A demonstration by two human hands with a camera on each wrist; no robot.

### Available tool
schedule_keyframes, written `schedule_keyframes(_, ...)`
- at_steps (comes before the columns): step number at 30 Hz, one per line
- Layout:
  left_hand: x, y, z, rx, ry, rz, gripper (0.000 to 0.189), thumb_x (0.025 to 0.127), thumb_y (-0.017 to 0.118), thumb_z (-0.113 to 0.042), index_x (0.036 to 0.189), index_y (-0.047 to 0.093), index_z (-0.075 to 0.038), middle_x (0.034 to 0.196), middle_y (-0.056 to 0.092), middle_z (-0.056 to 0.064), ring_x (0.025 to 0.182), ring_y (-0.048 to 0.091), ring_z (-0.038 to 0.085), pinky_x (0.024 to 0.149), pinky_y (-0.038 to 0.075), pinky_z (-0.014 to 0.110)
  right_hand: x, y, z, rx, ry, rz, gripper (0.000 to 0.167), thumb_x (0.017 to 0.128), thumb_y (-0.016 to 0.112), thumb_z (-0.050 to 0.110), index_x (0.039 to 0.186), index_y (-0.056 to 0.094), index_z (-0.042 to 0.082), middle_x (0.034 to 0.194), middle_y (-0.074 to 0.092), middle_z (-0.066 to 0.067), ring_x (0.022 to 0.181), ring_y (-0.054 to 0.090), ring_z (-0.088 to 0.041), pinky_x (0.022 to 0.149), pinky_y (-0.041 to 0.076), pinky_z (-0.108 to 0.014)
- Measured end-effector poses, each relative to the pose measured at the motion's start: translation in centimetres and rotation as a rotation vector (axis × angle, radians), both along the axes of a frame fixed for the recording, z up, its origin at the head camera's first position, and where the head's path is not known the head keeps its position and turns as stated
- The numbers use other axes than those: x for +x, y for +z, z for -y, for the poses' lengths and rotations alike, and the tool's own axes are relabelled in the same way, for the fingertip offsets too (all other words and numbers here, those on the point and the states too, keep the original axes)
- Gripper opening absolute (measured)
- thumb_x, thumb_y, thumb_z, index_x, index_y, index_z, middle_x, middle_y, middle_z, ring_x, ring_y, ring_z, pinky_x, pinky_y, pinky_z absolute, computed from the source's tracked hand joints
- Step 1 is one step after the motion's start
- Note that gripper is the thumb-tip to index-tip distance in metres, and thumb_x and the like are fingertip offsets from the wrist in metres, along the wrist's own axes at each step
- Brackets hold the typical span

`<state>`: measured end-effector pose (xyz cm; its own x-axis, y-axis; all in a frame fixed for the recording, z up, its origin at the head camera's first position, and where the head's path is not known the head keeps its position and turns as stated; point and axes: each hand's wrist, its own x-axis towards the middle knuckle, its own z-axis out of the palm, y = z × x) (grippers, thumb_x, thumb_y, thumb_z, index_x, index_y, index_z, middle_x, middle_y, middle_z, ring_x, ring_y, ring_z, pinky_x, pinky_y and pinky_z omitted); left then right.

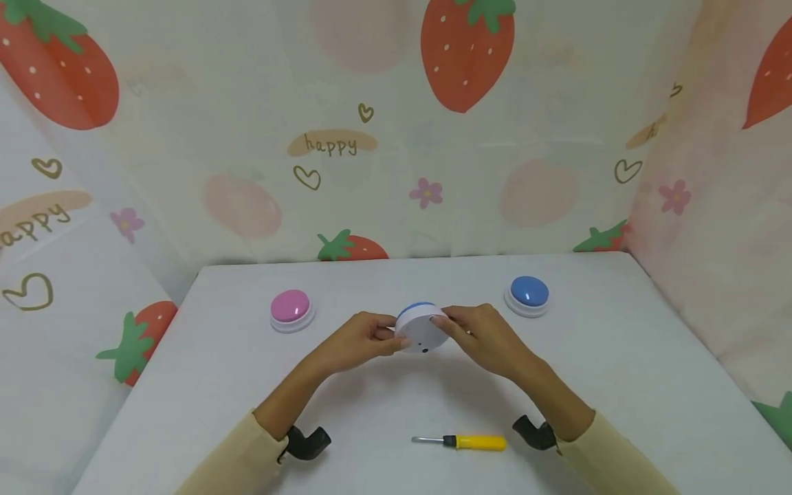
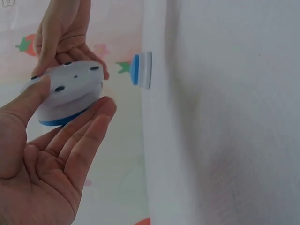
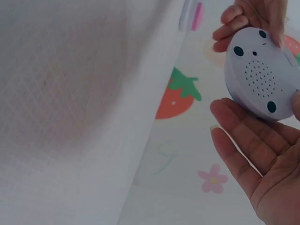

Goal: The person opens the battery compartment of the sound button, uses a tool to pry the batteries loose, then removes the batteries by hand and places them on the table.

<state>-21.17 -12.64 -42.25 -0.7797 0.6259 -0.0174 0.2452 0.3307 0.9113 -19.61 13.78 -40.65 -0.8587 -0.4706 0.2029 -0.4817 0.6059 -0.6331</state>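
Both hands hold a round white push button with a blue top (image 1: 421, 328) above the middle of the table. It is tilted so its white underside faces me. My left hand (image 1: 361, 342) pinches its left edge, thumb on the underside. At the right edge, my right hand (image 1: 485, 338) grips it the same way, thumb on the underside. The right wrist view shows dark round feet and a patch of small holes on the button's underside (image 3: 260, 77). A yellow-handled screwdriver (image 1: 479, 442) lies on the table nearer to me, touched by neither hand.
On the white table (image 1: 204, 385), a pink push button (image 1: 291, 306) stands at the back left and a blue push button (image 1: 529, 293) at the back right. A strawberry-print cloth (image 1: 396, 199) hangs behind the table and along its sides.
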Motion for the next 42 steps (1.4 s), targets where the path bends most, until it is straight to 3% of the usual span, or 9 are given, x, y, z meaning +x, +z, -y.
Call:
schedule_keyframes(4,0.3,-0.6,-0.5,-0.014,-0.009,0.051,0.04,0.096,0.072,-0.024,0.128,0.067,0.0,0.11,0.076,0.008,0.104,0.071,0.024,0.089,0.058,0.031,-0.1,-0.2,0.3,-0.031,-0.006,-0.01,0.038,0.104,0.058,0.038,0.123,0.073,0.008,0.108,0.076,-0.001,0.094,0.073,-0.017,0.084,0.061,-0.037)
schedule_keyframes(12,0.5,-1.8,-0.8,0.044,0.03,0.181,0.042,0.098,0.07,-0.022,0.131,0.064,0.003,0.118,0.073,0.012,0.107,0.07,0.031,0.088,0.06,0.036,0.0,-0.7,0.1,-0.081,0.01,0.071,0.04,0.102,0.064,0.03,0.131,0.068,0.002,0.115,0.074,-0.007,0.096,0.074,-0.02,0.084,0.061,-0.035)
schedule_keyframes(18,0.6,-2.1,-0.9,0.14,0.067,0.275,0.04,0.1,0.066,-0.021,0.131,0.063,0.004,0.12,0.071,0.015,0.111,0.068,0.037,0.09,0.058,0.039,-0.3,-0.9,-0.4,-0.114,0.04,0.096,0.048,0.097,0.072,0.024,0.138,0.061,0.004,0.112,0.074,-0.005,0.093,0.074,-0.018,0.081,0.061,-0.032)
schedule_keyframes(23,0.9,-2.4,-1.3,0.221,0.078,0.361,0.042,0.101,0.065,-0.021,0.134,0.06,0.005,0.123,0.07,0.017,0.114,0.066,0.041,0.092,0.057,0.04,-0.7,-1.4,-0.6,-0.202,0.016,0.217,0.054,0.095,0.074,0.025,0.142,0.057,0.003,0.116,0.073,-0.007,0.1,0.074,-0.022,0.085,0.06,-0.034)
schedule_keyframes(28,1.1,-2.7,-1.6,0.217,0.074,0.394,0.042,0.098,0.069,-0.021,0.133,0.063,0.0,0.122,0.072,0.013,0.113,0.068,0.036,0.092,0.058,0.04,-0.9,-1.5,-0.7,-0.297,-0.027,0.357,0.052,0.093,0.076,0.024,0.138,0.06,0.003,0.117,0.073,-0.009,0.101,0.073,-0.022,0.089,0.059,-0.037)
schedule_keyframes(32,1.2,-2.9,-1.7,0.175,0.061,0.377,0.037,0.094,0.075,-0.018,0.127,0.068,-0.001,0.112,0.075,0.012,0.109,0.07,0.033,0.09,0.059,0.038,-1.1,-1.9,-0.9,-0.357,-0.044,0.451,0.05,0.091,0.078,0.025,0.133,0.064,0.003,0.115,0.074,-0.008,0.098,0.073,-0.022,0.088,0.06,-0.036)
schedule_keyframes(36,1.2,-2.8,-1.6,0.104,0.038,0.237,0.039,0.089,0.08,-0.016,0.124,0.069,-0.002,0.106,0.077,0.009,0.101,0.073,0.027,0.088,0.059,0.032,-1.3,-2.2,-1.1,-0.369,-0.054,0.509,0.047,0.09,0.079,0.026,0.13,0.067,0.004,0.112,0.073,-0.008,0.095,0.072,-0.023,0.083,0.061,-0.035)
schedule_keyframes(38,1.2,-2.6,-1.5,0.094,0.032,0.152,0.049,0.087,0.082,-0.014,0.131,0.064,-0.004,0.11,0.076,0.008,0.099,0.073,0.024,0.088,0.059,0.031,-1.4,-2.2,-1.3,-0.367,-0.049,0.528,0.046,0.089,0.08,0.026,0.129,0.068,0.005,0.111,0.072,-0.009,0.094,0.072,-0.024,0.08,0.062,-0.036)
schedule_keyframes(42,1.1,-2.2,-1.1,0.153,0.019,0.047,0.079,0.08,0.086,-0.007,0.15,0.049,-0.013,0.126,0.069,0.01,0.103,0.072,0.023,0.088,0.059,0.034,-1.5,-2.1,-1.5,-0.357,-0.016,0.568,0.044,0.09,0.079,0.025,0.128,0.07,0.005,0.11,0.071,-0.01,0.092,0.071,-0.025,0.077,0.063,-0.039)
